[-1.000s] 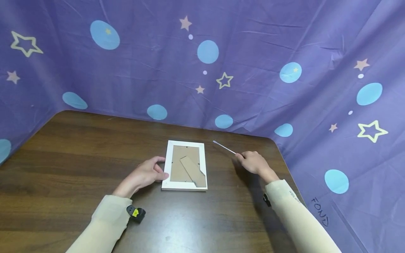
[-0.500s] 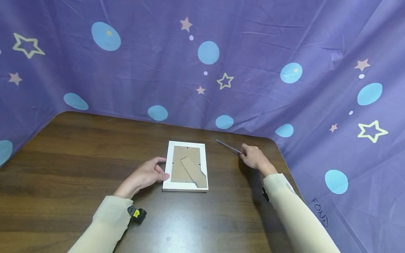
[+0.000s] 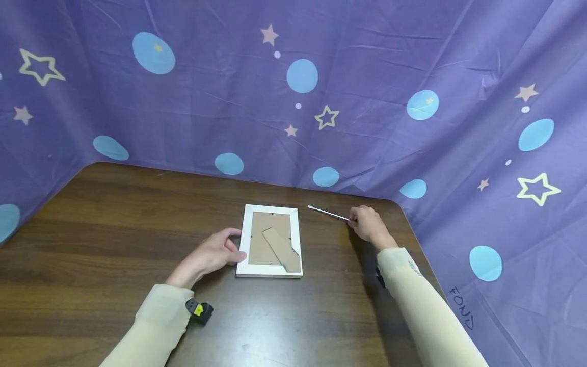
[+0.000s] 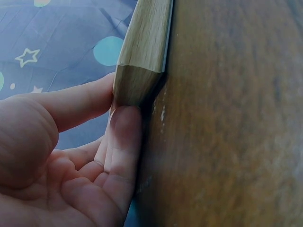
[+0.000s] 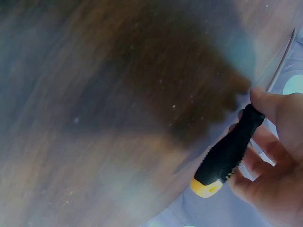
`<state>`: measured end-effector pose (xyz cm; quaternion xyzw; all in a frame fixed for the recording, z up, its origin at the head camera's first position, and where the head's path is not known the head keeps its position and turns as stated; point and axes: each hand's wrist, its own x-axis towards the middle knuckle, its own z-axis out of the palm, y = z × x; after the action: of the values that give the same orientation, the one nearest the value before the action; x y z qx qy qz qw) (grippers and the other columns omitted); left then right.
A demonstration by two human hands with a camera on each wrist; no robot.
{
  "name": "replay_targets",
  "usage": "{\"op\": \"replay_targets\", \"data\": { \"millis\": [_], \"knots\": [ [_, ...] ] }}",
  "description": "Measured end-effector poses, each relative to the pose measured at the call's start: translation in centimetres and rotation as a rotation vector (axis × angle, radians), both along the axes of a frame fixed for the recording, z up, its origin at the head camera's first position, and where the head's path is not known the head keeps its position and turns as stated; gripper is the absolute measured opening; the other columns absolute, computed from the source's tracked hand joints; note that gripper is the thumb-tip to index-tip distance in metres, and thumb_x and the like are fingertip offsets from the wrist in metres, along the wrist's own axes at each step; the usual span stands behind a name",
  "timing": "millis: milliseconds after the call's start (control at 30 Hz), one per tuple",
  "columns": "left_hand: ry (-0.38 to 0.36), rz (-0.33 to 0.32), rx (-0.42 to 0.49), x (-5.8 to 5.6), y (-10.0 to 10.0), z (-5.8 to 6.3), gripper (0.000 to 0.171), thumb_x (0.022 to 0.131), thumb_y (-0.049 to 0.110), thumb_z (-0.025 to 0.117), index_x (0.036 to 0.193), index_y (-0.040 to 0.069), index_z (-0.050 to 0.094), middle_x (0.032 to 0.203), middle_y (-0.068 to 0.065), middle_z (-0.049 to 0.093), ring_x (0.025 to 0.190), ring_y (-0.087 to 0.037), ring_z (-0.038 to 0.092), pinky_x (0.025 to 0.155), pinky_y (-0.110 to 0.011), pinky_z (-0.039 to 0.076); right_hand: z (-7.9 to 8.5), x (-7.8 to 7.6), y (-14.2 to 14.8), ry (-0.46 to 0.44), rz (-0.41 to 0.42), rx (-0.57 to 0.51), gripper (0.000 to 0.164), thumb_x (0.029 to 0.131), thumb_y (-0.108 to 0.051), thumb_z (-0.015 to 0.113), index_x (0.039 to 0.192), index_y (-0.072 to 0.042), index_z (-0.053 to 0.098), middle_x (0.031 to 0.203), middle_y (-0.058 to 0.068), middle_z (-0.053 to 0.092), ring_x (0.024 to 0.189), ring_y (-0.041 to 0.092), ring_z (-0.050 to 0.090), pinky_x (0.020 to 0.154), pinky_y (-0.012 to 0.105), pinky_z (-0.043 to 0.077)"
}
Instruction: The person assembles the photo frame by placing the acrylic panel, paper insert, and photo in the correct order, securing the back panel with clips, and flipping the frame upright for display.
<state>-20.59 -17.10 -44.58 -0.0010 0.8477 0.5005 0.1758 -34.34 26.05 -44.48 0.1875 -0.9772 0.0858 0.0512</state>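
A white picture frame (image 3: 268, 270) lies face down on the table, its brown backing board (image 3: 259, 224) and slanted stand flap (image 3: 278, 247) upward. My left hand (image 3: 212, 253) pinches its left edge, the thumb over the near left part. In the left wrist view, finger and thumb (image 4: 80, 101) meet the frame's pale wood-grained edge (image 4: 144, 38). Right of the frame, my right hand (image 3: 368, 224) grips a screwdriver, its thin metal shaft (image 3: 327, 212) pointing left toward the frame's far right corner. The right wrist view shows its black handle (image 5: 227, 153) with a yellow end between thumb and fingers.
The brown wooden table (image 3: 114, 229) has rounded far corners. A purple curtain (image 3: 206, 92) with stars and blue ovals hangs behind it and along both sides. Each wrist wears a strapped device, such as the black one (image 3: 199, 311) on the left.
My right hand has shifted slightly away from me, and the screwdriver's shaft has swung to a flatter angle. The left hand and picture frame stay in place.
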Motion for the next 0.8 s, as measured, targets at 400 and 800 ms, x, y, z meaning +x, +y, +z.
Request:
{"op": "replay_targets", "data": {
  "millis": [400,800],
  "knots": [
    [0.003,0.005,-0.002,-0.1,0.0,-0.1,0.078,0.093,0.021,0.082,0.158,0.003,0.043,0.103,-0.011,0.068,0.091,-0.024,0.065,0.085,-0.044,0.052,-0.3,-0.5,-0.9,0.021,-0.039,-0.013,0.004,0.092,-0.008,0.079,0.090,-0.006,0.076,0.091,0.012,0.071,0.093,0.034,0.069,0.087,0.051,0.054],
    [0.005,-0.002,0.000,0.2,-0.1,0.2,0.079,0.092,0.021,0.082,0.157,0.002,0.043,0.104,-0.011,0.068,0.092,-0.024,0.065,0.086,-0.045,0.052,-0.1,-0.2,-1.0,-0.026,-0.078,0.004,0.010,0.093,-0.014,0.077,0.099,-0.007,0.077,0.101,0.012,0.074,0.101,0.034,0.069,0.091,0.051,0.054]
  ]
}}
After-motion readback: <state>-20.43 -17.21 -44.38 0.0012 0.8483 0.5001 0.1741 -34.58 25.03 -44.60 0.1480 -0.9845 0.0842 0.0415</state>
